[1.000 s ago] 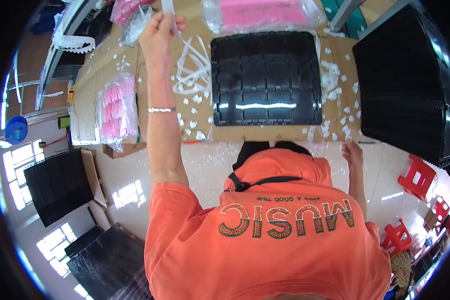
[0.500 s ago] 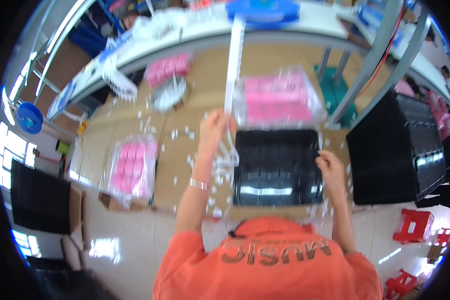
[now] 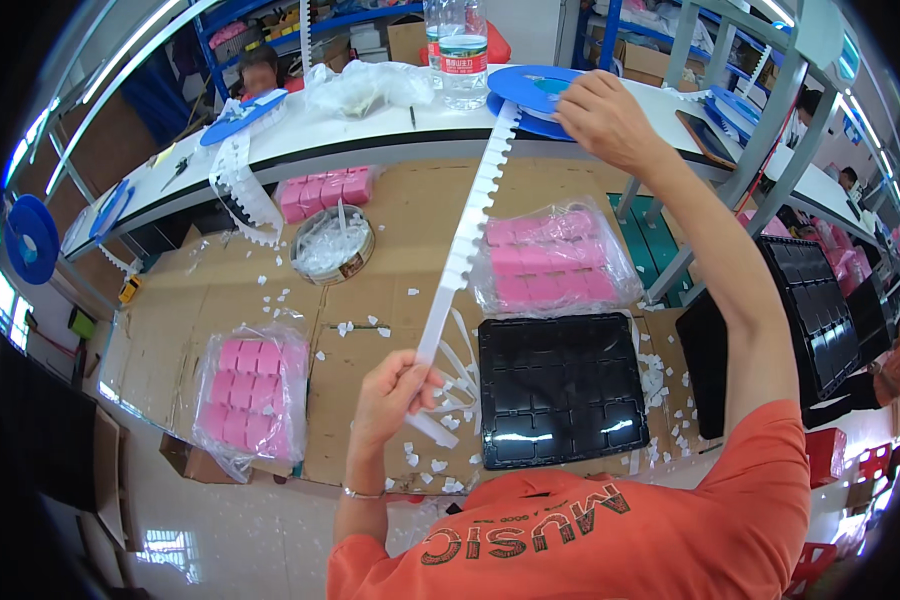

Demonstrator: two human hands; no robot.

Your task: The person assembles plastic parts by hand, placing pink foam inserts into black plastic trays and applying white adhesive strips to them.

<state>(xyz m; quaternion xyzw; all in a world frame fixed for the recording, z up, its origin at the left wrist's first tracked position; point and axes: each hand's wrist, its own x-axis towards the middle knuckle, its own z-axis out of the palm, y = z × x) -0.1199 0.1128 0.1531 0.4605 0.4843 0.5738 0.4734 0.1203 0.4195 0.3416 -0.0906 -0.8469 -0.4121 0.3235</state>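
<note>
My left hand [image 3: 392, 395] is closed around the lower part of a white label strip [image 3: 465, 225] with a scalloped edge. The strip runs taut up to a blue reel [image 3: 532, 84] at the edge of the white shelf. Up there my right hand [image 3: 610, 118] has its fingers curled on the reel's right rim. A black plastic tray [image 3: 565, 388] with rectangular compartments lies on the cardboard in front of me. Narrow white backing strips [image 3: 460, 365] hang in a loose bunch between my left hand and the tray. Behind the tray sits a clear bag of pink blocks [image 3: 555, 255].
On the cardboard-covered table [image 3: 365, 350] are a second pink bag [image 3: 255, 395], a round tin [image 3: 332, 245] of crumpled clear film and many white scraps. Water bottles [image 3: 462, 65] stand on the shelf. Metal posts [image 3: 735, 160] and stacked black trays [image 3: 810, 300] are at the right.
My right hand has gone from beside the tray up to the reel. My left hand has come lower and nearer, still holding the strip. The whole view has shifted, showing more of the shelf.
</note>
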